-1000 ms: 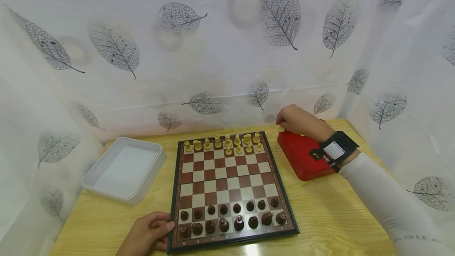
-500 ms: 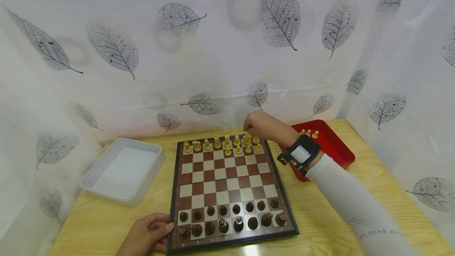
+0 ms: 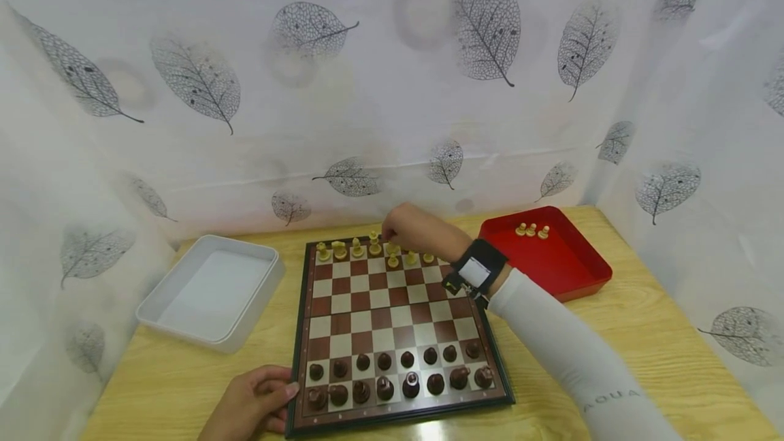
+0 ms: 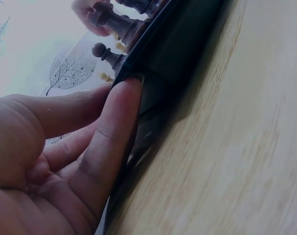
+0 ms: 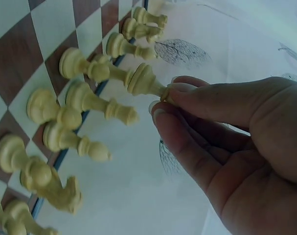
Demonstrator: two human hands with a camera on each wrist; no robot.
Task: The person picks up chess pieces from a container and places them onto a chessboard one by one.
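Note:
Between thumb and fingertips, my right hand (image 3: pixel 419 230) pinches a cream pawn (image 5: pixel 144 81) by its head. The pawn hangs over the far side of the chessboard (image 3: pixel 382 298), base toward the board, among the standing cream pieces; in the head view the hand hides it. Beside it in the right wrist view stand a cream king (image 5: pixel 102 104) and a knight (image 5: pixel 57 191). My left hand (image 3: pixel 251 400) grips the board's near left edge with thumb and fingers, close to a dark rook (image 4: pixel 119 22) and a dark pawn (image 4: pixel 108 54).
Right of the board lies a red tray (image 3: pixel 557 271) holding three cream pawns (image 3: pixel 531 230). A white tray (image 3: pixel 245 318) sits to the left. Two rows of dark pieces (image 3: pixel 411 384) fill the board's near side. A leaf-patterned curtain (image 3: pixel 380 101) hangs behind the wooden table (image 3: pixel 551 359).
From the red tray my right hand has carried the cream pawn leftward over the board's far rows. The left hand stays at the board's edge.

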